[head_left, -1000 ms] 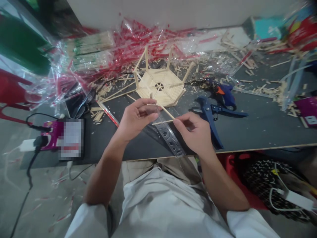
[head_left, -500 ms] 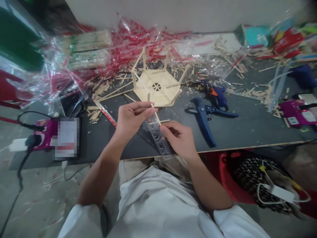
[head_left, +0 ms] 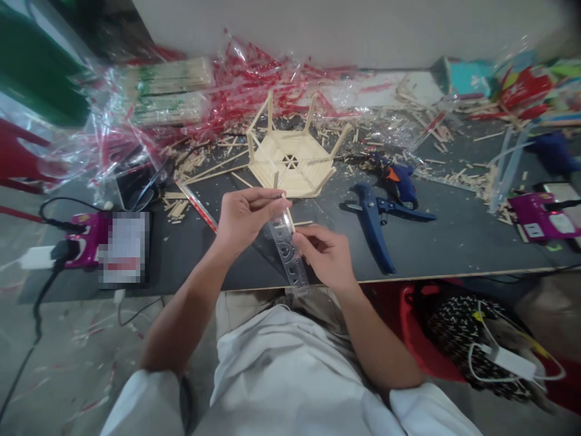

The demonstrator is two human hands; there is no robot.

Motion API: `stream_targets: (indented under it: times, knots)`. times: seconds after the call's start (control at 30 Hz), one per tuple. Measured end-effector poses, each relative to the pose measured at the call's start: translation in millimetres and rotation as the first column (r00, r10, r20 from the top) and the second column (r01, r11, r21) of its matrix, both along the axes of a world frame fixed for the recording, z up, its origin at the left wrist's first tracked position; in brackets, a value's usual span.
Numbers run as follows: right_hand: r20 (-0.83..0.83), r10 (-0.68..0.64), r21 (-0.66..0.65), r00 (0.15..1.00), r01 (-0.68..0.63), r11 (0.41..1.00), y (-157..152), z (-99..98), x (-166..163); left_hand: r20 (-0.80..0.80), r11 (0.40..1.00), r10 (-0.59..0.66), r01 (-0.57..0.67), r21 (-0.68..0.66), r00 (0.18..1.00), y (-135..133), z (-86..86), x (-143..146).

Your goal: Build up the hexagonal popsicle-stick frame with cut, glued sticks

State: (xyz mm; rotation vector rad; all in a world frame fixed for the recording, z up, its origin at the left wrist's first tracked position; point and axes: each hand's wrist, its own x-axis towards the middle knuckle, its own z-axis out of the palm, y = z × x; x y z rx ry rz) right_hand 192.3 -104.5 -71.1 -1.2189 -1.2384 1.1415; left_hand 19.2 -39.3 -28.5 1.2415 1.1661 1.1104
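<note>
A short pale wooden stick [head_left: 290,217] runs between my two hands, over a clear plastic stencil ruler [head_left: 288,257]. My left hand [head_left: 245,219] pinches its upper end between thumb and fingers, close to the ruler's top. At the lower end, the thumb and bent fingers of my right hand [head_left: 325,251] grip it beside the ruler's edge. Whether either hand also presses on the ruler is hard to tell. Just beyond my fingers stands a six-sided frame [head_left: 290,181] built of wooden sticks, with several posts rising from its corners.
Blue cutters [head_left: 374,221] and a blue glue gun [head_left: 402,178] lie to the right. Behind are bundled sticks [head_left: 167,75], torn red-and-clear wrappers [head_left: 254,72] and scattered offcuts. A phone [head_left: 123,248] and a purple power strip [head_left: 88,239] are at the left.
The view has shifted slightly. Both hands stay on the stick, and the stick and ruler are now turned a little more upright in view.
</note>
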Motion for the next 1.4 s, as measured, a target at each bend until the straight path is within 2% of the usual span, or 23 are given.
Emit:
stream_targets:
  times: [0.23, 0.5, 0.63, 1.0, 1.23, 1.4]
  knots:
    - [-0.008, 0.025, -0.017, 1.0, -0.025, 1.0, 3, -0.7, 0, -0.033, 1.0, 0.016, -0.016, 0.015, 0.999, 1, -3.0, -1]
    - [-0.021, 0.011, -0.046, 1.0, -0.012, 0.999, 1, 2.7, -1, 0.001, 0.999, -0.004, 0.004, 0.041, 1.0, 4, -3.1, 1]
    - [-0.007, -0.011, -0.073, 1.0, 0.01, 0.997, 0, 4.3, -1, -0.037, 0.999, -0.003, 0.004, 0.044, 0.999, 7, -2.1, 2]
    - [0.005, -0.095, -0.092, 0.995, 0.095, 0.991, -5, 9.6, -7, -0.057, 0.99, 0.114, -0.108, 0.088, 0.992, 14, -1.0, 0]
    - [-0.018, -0.099, -0.065, 0.995, 0.097, 0.993, -3, 9.2, -12, 0.006, 0.984, 0.126, -0.125, 0.129, 0.992, 15, 2.6, 2]
    - [-0.012, -0.118, -0.079, 0.993, 0.117, 0.99, 1, 17.4, -17, 0.052, 0.978, 0.123, -0.13, 0.165, 0.991, 17, -1.5, 1]
